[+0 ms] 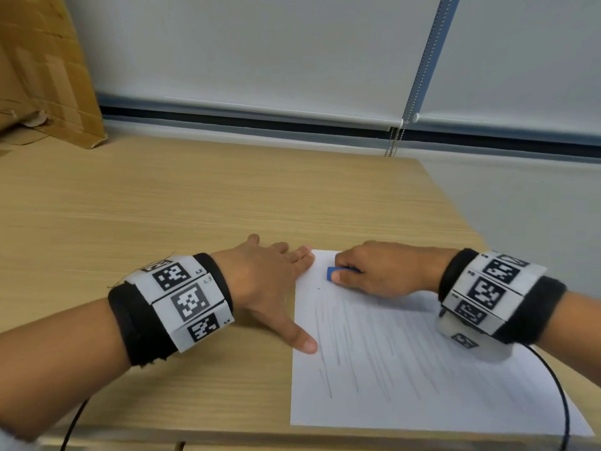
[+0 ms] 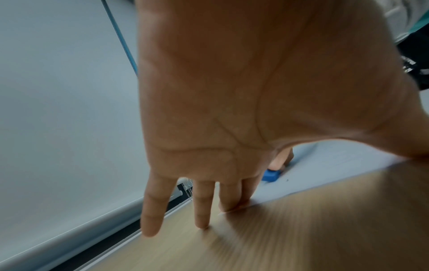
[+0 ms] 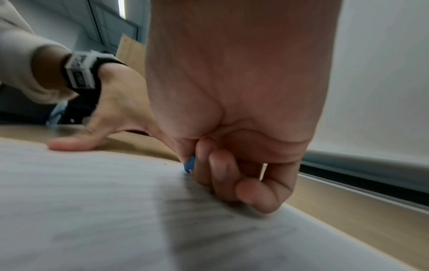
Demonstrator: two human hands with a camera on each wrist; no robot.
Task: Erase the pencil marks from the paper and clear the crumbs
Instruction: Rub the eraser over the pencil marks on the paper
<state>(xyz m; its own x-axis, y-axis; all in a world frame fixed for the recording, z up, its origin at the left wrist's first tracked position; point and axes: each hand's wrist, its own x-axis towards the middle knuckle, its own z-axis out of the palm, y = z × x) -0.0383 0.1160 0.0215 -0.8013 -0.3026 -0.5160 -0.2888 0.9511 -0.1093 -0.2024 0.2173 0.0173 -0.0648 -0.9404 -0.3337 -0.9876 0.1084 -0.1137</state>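
Observation:
A white sheet of paper (image 1: 406,369) with long grey pencil strokes lies at the near right of the wooden table (image 1: 195,206). My right hand (image 1: 374,271) pinches a small blue eraser (image 1: 333,274) and holds it down on the sheet's far left corner; the eraser (image 2: 270,175) also shows past my left palm, and its edge (image 3: 189,165) peeks out beside my curled right fingers (image 3: 220,174). My left hand (image 1: 276,281) lies flat with straight fingers. Its fingertips (image 2: 228,203) and thumb (image 1: 300,340) press on the paper's left edge.
A cardboard box (image 1: 42,66) leans at the table's far left. Roller blinds with a bead chain (image 1: 395,141) hang behind the table. The table's right edge runs close past the paper. A black cable (image 1: 559,392) trails from my right wrist across the sheet's near right corner.

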